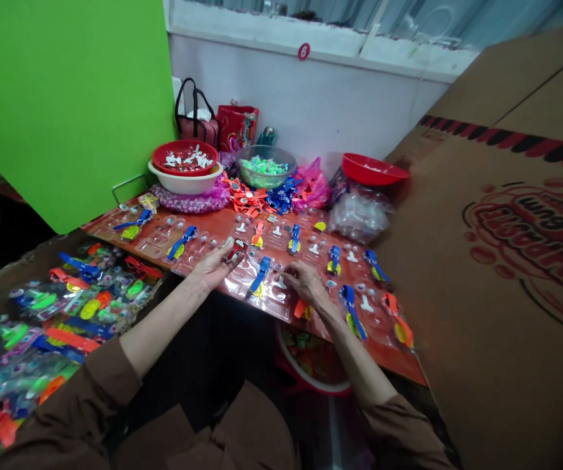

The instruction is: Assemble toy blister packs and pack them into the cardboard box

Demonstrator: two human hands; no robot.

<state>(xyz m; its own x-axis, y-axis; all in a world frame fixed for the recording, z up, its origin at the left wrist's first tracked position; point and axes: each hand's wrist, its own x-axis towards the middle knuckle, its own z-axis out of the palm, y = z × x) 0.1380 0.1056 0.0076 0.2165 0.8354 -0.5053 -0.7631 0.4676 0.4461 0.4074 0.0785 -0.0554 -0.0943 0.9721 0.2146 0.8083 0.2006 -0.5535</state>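
Observation:
My left hand [215,264] is half-curled, palm up, around a few small red and white plastic pieces [237,249]. At the table's front edge, my right hand [305,282] has its fingers pinched together over a clear blister tray [276,307]. Its fingertips are beside a small white T-shaped piece [280,282] in that tray; whatever they pinch is hidden. Between my hands lies a blue toy watch strap [260,271] above a yellow part. More blister trays spread across the table, several with a blue strap [354,313] or an orange strap [398,320].
Behind the trays stand a red basin [164,154] of white pieces, a grey bowl [244,175] of green parts and loose orange straps [250,199]. A carton [161,287] of packed toys is at left, a large cardboard box [506,261] at right. Under the table sits a tub [330,390].

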